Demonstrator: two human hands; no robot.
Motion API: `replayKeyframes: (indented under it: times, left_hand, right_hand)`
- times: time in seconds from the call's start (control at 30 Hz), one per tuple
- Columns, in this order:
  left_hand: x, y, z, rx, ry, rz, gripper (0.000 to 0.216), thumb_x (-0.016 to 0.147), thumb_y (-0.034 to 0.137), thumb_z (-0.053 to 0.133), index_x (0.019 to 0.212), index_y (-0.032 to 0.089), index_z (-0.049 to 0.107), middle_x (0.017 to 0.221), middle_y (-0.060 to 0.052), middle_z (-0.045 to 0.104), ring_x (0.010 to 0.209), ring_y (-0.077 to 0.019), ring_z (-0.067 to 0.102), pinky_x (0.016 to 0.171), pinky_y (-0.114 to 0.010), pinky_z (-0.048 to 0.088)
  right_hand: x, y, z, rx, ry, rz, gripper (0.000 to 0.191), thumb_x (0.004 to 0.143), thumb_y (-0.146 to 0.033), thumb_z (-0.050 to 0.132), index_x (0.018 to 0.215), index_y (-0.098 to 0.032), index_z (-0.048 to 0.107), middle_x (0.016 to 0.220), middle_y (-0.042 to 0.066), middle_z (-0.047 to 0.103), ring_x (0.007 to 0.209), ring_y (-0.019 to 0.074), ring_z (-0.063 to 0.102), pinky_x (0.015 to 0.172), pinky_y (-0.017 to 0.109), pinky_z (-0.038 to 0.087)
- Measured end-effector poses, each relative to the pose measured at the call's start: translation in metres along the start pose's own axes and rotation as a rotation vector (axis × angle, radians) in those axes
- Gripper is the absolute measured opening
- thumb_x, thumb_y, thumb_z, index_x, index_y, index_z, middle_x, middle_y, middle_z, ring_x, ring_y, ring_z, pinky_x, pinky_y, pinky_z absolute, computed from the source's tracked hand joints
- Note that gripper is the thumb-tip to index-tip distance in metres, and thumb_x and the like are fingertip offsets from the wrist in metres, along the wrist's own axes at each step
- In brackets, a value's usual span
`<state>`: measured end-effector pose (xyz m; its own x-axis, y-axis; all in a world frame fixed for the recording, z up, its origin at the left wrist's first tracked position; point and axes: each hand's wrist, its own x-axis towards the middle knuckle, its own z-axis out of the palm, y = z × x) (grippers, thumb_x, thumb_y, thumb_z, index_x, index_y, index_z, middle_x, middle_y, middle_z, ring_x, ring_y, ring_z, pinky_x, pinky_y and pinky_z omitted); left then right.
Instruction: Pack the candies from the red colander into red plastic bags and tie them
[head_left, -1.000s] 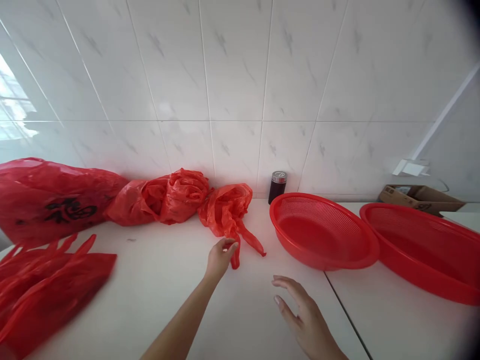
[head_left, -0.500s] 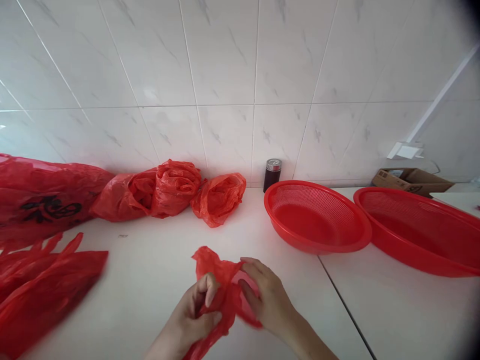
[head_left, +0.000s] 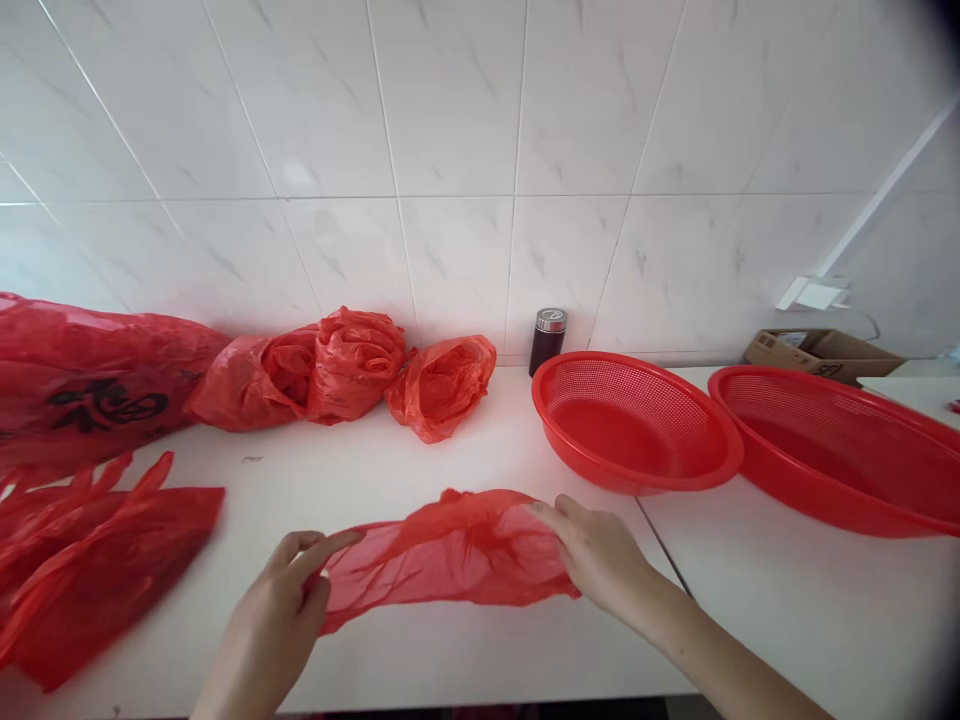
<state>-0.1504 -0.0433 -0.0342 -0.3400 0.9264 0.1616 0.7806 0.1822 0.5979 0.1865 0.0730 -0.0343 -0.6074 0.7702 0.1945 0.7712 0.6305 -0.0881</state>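
A thin red plastic bag (head_left: 457, 555) is stretched sideways between my two hands, just above the white table. My left hand (head_left: 281, 600) pinches its left end, index finger lying along the edge. At the other end, my right hand (head_left: 592, 550) grips the bag with the fingers closed; its thumb and part of the fingertips are hidden by the plastic. Several more red plastic bags (head_left: 112, 560) lie flat in a pile to the left of my left hand.
Bunched red bags (head_left: 356, 365) and a large red bag with black print (head_left: 105, 400) line the wall. A dark jar with a silver lid (head_left: 547, 340) stands behind a red basket (head_left: 637, 425). A bigger red basket (head_left: 840, 450) and a cardboard box (head_left: 825, 355) are on the right.
My hands have moved apart, left hand leftward and right hand rightward. The crumpled bag between them is now spread out wide.
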Motion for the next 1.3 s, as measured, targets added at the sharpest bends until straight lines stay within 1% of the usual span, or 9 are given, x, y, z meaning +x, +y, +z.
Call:
replayKeyframes:
  times: [0.1,0.2,0.37,0.53,0.77,0.93,1.1,1.2,1.3]
  left_hand:
    - [-0.005,0.022,0.012,0.173,0.207,0.134,0.044,0.082,0.032,0.048,0.123,0.033,0.063,0.131,-0.011,0.045,0.086,-0.0245,0.061,0.072,-0.041,0.051]
    - [-0.015,0.066,0.029,0.214,0.374,0.34,0.029,0.081,0.029,0.056,0.106,0.036,0.071,0.15,-0.005,0.028,0.132,-0.0381,0.034,0.102,-0.058,0.034]
    - [0.001,0.105,0.084,0.28,0.203,0.453,0.018,0.08,0.025,0.059,0.089,0.027,0.075,0.155,-0.008,0.026,0.142,-0.0435,0.01,0.106,-0.068,0.008]
    - [0.04,0.078,0.117,0.397,0.128,0.355,0.03,0.079,0.004,0.043,0.075,0.019,0.069,0.153,-0.014,0.032,0.135,-0.0387,0.032,0.107,-0.068,0.006]
    - [0.047,0.049,0.073,0.369,-0.098,0.325,0.05,0.072,-0.003,0.034,0.092,0.02,0.074,0.144,-0.008,0.046,0.111,-0.0286,0.057,0.086,-0.041,0.047]
    - [0.021,0.096,0.053,-0.063,-0.323,0.291,0.066,0.07,-0.001,0.031,0.119,0.031,0.063,0.138,0.001,0.052,0.099,-0.0195,0.063,0.078,-0.029,0.048]
    - [0.003,0.129,0.035,-0.496,-0.541,0.254,0.07,0.061,0.003,0.036,0.121,0.025,0.064,0.119,-0.001,0.066,0.108,-0.0217,0.058,0.095,-0.031,0.042]
    - [-0.002,0.117,0.017,-0.657,-0.71,0.083,0.071,0.06,0.008,0.041,0.126,0.025,0.062,0.101,-0.001,0.071,0.08,-0.0196,0.063,0.075,-0.03,0.049]
    - [0.003,0.089,0.0,-0.897,-0.602,-0.122,0.063,0.063,0.017,0.05,0.124,0.026,0.063,0.107,-0.004,0.071,0.074,-0.0191,0.064,0.065,-0.028,0.049]
  right_hand:
    - [-0.005,-0.007,-0.018,0.082,-0.002,0.01,0.073,0.075,-0.003,0.046,0.142,-0.033,0.04,0.083,0.002,0.063,0.059,0.0153,0.059,0.051,0.024,0.038]
    - [-0.004,-0.021,-0.032,0.238,0.054,0.011,0.074,0.079,-0.007,0.046,0.147,-0.035,0.031,0.103,0.005,0.066,0.074,0.0171,0.065,0.063,0.028,0.048]
    - [-0.012,-0.059,-0.05,0.521,-0.055,-0.053,0.074,0.081,-0.01,0.05,0.146,-0.04,0.031,0.119,0.003,0.065,0.085,0.017,0.067,0.075,0.03,0.053]
    - [-0.046,-0.07,-0.075,0.835,-0.225,-0.096,0.055,0.078,-0.013,0.062,0.125,-0.042,0.058,0.093,-0.004,0.07,0.072,0.0107,0.066,0.067,0.018,0.053]
    - [-0.063,0.023,-0.067,0.602,0.008,0.184,0.034,0.09,-0.026,0.045,0.116,-0.031,0.066,0.109,0.006,0.066,0.09,0.019,0.066,0.076,0.032,0.056]
    - [-0.051,-0.012,-0.07,0.312,0.499,0.098,0.032,0.086,-0.029,0.051,0.114,-0.028,0.066,0.12,0.011,0.058,0.109,0.0275,0.057,0.088,0.044,0.051]
    - [-0.021,-0.063,-0.045,0.478,0.125,-0.171,0.033,0.082,-0.008,0.043,0.1,-0.023,0.067,0.09,0.005,0.069,0.082,0.0178,0.064,0.074,0.03,0.052]
    - [-0.013,-0.043,-0.025,0.423,-0.028,-0.091,0.032,0.078,-0.009,0.052,0.102,-0.024,0.068,0.101,0.005,0.07,0.09,0.0209,0.066,0.077,0.033,0.053]
    - [-0.023,-0.01,-0.019,0.491,-0.193,-0.018,0.032,0.082,-0.016,0.054,0.107,-0.03,0.068,0.094,0.001,0.073,0.073,0.0176,0.069,0.059,0.027,0.054]
